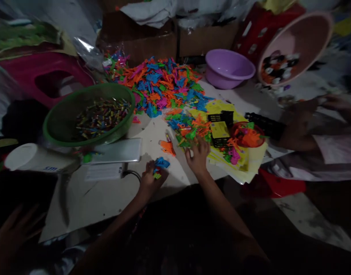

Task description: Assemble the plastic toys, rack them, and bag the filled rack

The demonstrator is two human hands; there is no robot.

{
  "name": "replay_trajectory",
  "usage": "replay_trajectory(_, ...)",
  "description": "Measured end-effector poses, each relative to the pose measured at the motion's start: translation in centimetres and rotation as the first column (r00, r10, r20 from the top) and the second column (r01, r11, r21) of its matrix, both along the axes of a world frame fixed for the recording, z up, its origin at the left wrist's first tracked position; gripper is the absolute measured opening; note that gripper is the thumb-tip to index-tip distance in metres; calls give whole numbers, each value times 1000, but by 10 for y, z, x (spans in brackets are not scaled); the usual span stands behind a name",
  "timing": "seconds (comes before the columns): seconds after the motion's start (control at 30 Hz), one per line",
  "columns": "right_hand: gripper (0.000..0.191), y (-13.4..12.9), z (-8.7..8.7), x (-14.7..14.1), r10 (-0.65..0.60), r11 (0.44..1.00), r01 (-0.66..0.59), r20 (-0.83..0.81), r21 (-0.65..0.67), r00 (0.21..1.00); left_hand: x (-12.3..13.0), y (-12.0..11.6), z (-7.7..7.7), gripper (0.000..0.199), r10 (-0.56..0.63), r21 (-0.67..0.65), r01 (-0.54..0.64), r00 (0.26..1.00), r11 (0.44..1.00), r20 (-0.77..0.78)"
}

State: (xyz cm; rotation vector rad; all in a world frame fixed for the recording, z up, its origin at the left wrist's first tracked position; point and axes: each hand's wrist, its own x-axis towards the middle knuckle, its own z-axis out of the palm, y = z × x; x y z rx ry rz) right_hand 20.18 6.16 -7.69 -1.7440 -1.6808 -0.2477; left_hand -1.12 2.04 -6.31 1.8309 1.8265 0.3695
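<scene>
Near the table's front edge my left hand (150,176) is closed around a blue plastic piece (162,163), with a bit of yellow-green showing below it. My right hand (197,153) has its fingers spread and curved over the near edge of a pile of small green and orange pieces (192,129); nothing is visible in its grasp. Between the hands, slightly farther back, an orange piece (167,147) lies on the white table (152,133). Behind is a large heap of blue, orange, green and pink pieces (160,82).
A green basin (123,128) of small colourful tubes stands left, near a white cup (34,157). Yellow sheets (252,164), black-and-yellow boxes (220,130) and a red bowl (262,142) lie right. A purple basin (227,70) stands behind. Another person's arm (300,130) reaches in from the right.
</scene>
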Motion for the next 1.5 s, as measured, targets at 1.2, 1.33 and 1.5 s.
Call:
replay_trajectory(1.2,33,-74,17,195,-669,544,293,-196,-787,717,210,45,-36,36,-770,311,722,635,619,60)
replay_trajectory(1.33,33,-74,20,188,-646,571,343,-150,-746,748,211,41,-36,38,-748,305,700,660,646,68)
replay_trajectory(1.5,33,-75,29,195,-692,558,448,-94,-699,716,209,38,-42,49,-724,351,655,680,669,112)
